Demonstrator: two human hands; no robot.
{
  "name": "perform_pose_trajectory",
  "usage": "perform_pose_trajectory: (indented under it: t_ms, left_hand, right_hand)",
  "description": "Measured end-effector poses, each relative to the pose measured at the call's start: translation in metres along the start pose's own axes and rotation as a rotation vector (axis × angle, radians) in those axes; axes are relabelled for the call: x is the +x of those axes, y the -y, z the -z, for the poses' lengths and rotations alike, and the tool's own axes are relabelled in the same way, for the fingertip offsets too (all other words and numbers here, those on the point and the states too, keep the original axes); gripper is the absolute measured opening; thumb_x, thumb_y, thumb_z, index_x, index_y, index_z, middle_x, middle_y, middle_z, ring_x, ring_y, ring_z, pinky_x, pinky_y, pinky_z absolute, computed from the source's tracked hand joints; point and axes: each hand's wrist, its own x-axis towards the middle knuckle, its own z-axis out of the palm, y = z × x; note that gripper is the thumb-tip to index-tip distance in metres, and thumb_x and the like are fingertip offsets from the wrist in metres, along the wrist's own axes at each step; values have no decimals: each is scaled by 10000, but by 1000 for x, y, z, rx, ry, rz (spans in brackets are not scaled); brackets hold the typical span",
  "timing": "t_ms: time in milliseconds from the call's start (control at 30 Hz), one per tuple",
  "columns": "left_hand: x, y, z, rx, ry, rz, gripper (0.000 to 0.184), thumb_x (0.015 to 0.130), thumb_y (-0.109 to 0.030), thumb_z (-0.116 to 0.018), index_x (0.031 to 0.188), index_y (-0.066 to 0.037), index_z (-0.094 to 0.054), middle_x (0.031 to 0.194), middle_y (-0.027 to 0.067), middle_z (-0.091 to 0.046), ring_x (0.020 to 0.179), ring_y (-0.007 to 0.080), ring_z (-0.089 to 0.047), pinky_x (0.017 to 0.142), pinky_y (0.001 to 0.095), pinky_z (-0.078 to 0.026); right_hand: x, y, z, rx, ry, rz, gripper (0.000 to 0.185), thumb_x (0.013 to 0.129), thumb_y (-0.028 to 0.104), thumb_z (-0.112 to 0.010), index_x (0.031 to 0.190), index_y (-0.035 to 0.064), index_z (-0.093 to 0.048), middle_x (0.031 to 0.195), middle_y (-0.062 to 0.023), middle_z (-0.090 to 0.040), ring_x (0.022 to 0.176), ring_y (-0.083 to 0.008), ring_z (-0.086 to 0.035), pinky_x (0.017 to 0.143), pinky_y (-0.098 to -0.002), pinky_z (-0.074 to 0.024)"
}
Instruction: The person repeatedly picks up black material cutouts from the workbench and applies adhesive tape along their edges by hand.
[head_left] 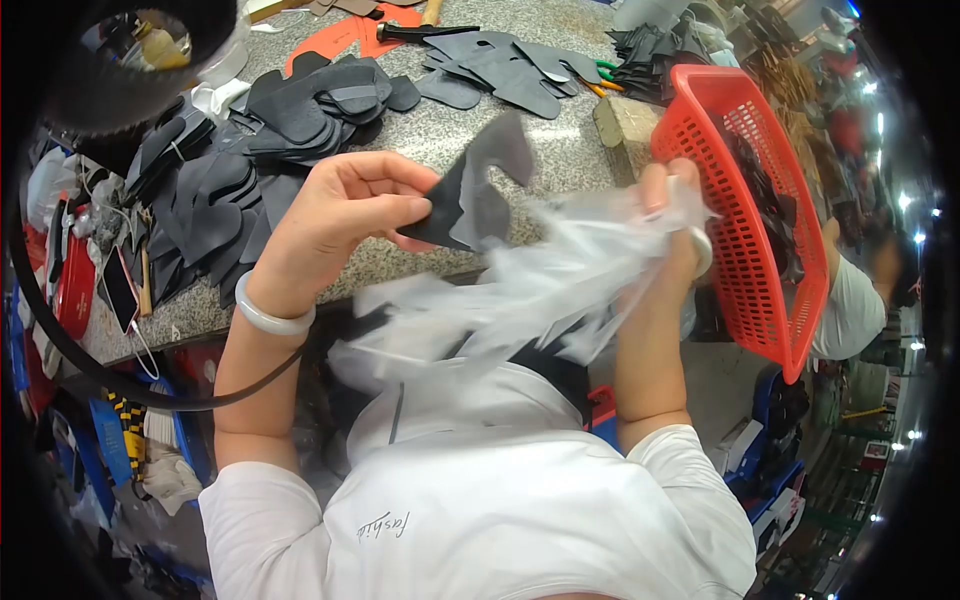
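Note:
Pinched between the thumb and fingers of my left hand [365, 200] is a dark cut shoe-upper piece [487, 185] with a curved notch, raised above the worktop. My right hand [672, 205] is closed on a bunch of whitish translucent film strips [530, 270], blurred by motion. These strips hang down to the left, in front of my white shirt. Part of the film lies close to the lower edge of the dark piece; whether they touch I cannot tell. Heaped beside my left hand are stacks of similar dark pieces [215, 205].
A red plastic basket [735, 220] with dark pieces inside stands to the right, close to my right hand. At the back of the speckled worktop [440, 130] lie a hammer [425, 32], more grey pieces [500, 65] and orange sheets [345, 40]. A phone [120, 290] with a cable is far left.

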Motion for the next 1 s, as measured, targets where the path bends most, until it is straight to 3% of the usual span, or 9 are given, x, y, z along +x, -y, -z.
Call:
perform_pose_trajectory:
  t_ms: [33, 167, 200, 300, 367, 500, 700, 867, 1000]
  left_hand:
    - [0, 2, 2, 1, 2, 4, 218, 896, -47, -712, 1102, 24, -712, 948, 57, -733, 809, 120, -713, 729, 254, -603]
    - [2, 18, 2, -98, -28, 14, 226, 904, -45, -700, 1116, 32, -679, 978, 77, -734, 805, 129, -712, 697, 250, -596]
    - [3, 19, -4, -48, -55, -33, 219, 911, -37, -694, 1118, 34, -681, 985, 78, -735, 814, 124, -709, 700, 252, -598]
    - [6, 21, -26, 24, -90, -101, 207, 924, -15, -684, 1124, 39, -684, 996, 79, -736, 839, 115, -704, 710, 256, -603]
    - [6, 22, -37, 46, -108, -125, 202, 930, -2, -679, 1127, 41, -685, 1000, 78, -736, 854, 110, -702, 718, 258, -606]
    - [4, 29, -46, 58, -164, -206, 201, 928, 17, -679, 1127, 43, -688, 1009, 84, -737, 884, 116, -705, 757, 262, -611]
    - [1, 47, -40, -113, -155, -136, 168, 928, 29, -667, 1095, 27, -660, 1029, 88, -726, 906, 124, -703, 762, 281, -619]
    - [3, 48, -50, -29, -201, -202, 164, 917, 36, -674, 1080, 36, -648, 1096, 110, -718, 902, 113, -695, 762, 263, -609]
    - [6, 50, -49, 75, -161, -312, 147, 911, 36, -680, 1056, 48, -660, 1147, 133, -711, 927, 105, -690, 770, 238, -598]
  right_hand:
    - [1, 1, 1, 38, -103, 28, 156, 1020, 157, -611, 1080, 129, -470, 802, -62, -571, 668, -128, -573, 638, -281, -538]
    - [-3, 4, 14, -254, 296, -102, 223, 922, 127, -731, 1007, 73, -532, 847, -22, -563, 718, -67, -527, 659, -220, -465]
    - [-7, 0, -1, -355, 302, -76, 330, 823, 87, -831, 997, 45, -553, 860, -11, -574, 730, -54, -519, 639, -215, -436]
    - [-1, -7, -31, -1014, 439, 437, 539, 700, 231, -960, 984, 51, -539, 1001, -91, -618, 752, -125, -594, 631, -249, -489]
    - [-6, -15, -39, -1045, 353, 399, 479, 736, 116, -908, 983, 55, -502, 1122, -154, -621, 921, -174, -632, 805, -303, -525]
    - [-8, -32, -31, -915, 183, 259, 383, 801, 15, -835, 927, 67, -477, 1110, -170, -653, 894, -169, -656, 806, -292, -534]
    - [-6, -25, -23, -151, -73, -226, 294, 883, -59, -700, 873, 88, -445, 996, -131, -659, 864, -171, -661, 795, -298, -536]
    - [-13, -27, -30, -557, 127, -84, 321, 867, -28, -733, 966, 87, -451, 1062, -101, -645, 1001, -157, -623, 866, -269, -490]
    - [-9, -29, -28, -609, 108, -141, 313, 876, -55, -718, 947, 86, -448, 1030, -112, -664, 940, -131, -621, 841, -273, -496]
